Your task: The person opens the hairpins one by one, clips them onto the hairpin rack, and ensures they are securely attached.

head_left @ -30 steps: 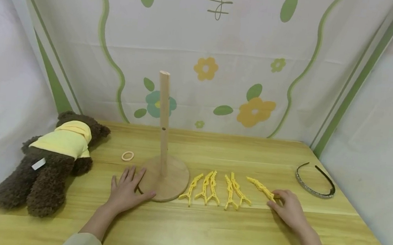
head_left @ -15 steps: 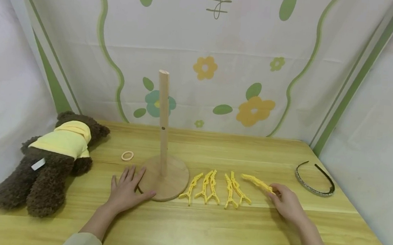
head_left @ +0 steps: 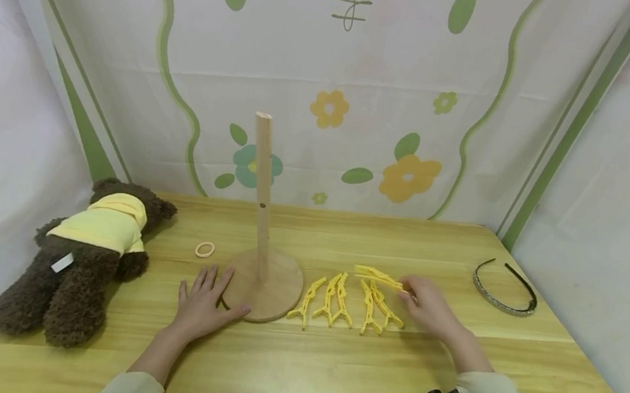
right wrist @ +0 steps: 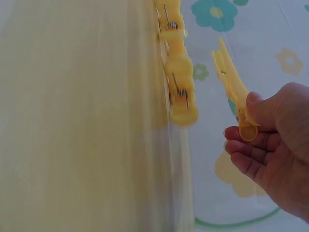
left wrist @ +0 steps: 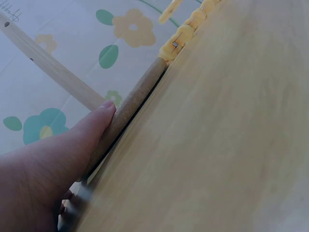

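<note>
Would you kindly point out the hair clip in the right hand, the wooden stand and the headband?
Yellow hair clip (right wrist: 235,86): right wrist view, middle of its body.
Wooden stand (head_left: 263,226): head view, on its upright post.
Headband (head_left: 511,312): head view, near edge of its glittery band.

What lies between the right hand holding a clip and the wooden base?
Five other yellow clips lie on the table between them. The held clip is raised, so they probably do not block it.

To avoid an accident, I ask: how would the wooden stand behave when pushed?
The wooden stand probably slides rather than tips when pushed low, since its round base is broad and flat. A high push on its tall, thin post may tip it. That straight post looks stiff.
</note>
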### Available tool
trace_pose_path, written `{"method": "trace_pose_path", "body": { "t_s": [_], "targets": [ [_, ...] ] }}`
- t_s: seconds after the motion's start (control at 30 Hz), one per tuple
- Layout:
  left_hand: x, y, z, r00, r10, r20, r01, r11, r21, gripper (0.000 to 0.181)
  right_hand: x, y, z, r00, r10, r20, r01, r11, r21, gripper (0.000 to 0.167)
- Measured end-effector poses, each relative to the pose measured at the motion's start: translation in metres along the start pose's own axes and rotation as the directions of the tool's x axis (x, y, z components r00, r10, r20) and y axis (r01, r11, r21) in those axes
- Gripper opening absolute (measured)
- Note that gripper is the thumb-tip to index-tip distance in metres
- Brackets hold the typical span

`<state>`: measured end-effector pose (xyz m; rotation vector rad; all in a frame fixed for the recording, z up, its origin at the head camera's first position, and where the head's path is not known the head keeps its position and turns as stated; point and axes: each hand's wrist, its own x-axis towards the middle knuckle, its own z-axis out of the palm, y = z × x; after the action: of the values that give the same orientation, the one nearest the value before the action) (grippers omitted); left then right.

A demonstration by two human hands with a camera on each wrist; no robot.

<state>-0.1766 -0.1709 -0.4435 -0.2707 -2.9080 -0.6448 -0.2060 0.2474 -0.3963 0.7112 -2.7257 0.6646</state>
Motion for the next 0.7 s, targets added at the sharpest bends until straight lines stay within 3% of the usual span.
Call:
{"method": "trace_pose_path", "body": {
  "t_s": [0.5, 0.7],
  "targets": [
    [-0.001, 0.001, 0.001, 1.0, 0.0, -0.004, 0.0, 1.0, -0.003, 0.091, 0.052, -0.067, 0.026, 0.984, -0.168, 0.066, 0.158, 0.978, 0.138, 0.015],
    [-0.001, 0.0, 0.0, 1.0, 0.002, -0.007, -0.002, 1.0, 0.001, 0.09, 0.07, -0.088, 0.042, 0.974, -0.199, 0.107, 0.178, 0.969, 0.174, 0.01]
  ]
}}
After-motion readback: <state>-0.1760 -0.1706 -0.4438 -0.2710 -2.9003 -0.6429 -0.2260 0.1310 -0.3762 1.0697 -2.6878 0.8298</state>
